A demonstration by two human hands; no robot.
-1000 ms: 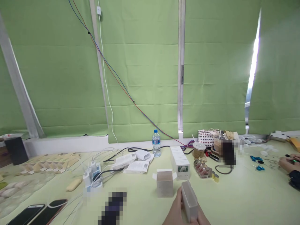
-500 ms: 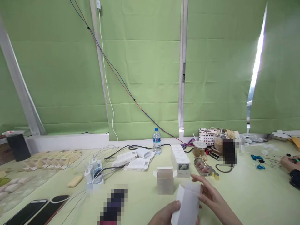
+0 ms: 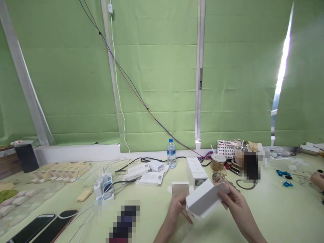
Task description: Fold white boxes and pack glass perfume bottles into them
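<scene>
A white cardboard box is tilted on its side above the table, between my two hands. My right hand pinches its right end, where a flap stands out. At the left end, my left hand is closed around the lower corner, one finger stretched out beneath it; part of its grip is hidden. Just behind my left hand, an open box stands with its flaps up, partly covered. A row of white boxes with a small picture on the front one is farther back.
A water bottle stands near the wall. Flattened white packages and a power strip with cables lie to the left, phones at front left. Drink cups and blue scissors are right. Another person's hand shows at the right edge.
The box has turned from nearly upright to lying tilted. My left hand has shifted up to its left end, and my right hand has moved right with its other end.
</scene>
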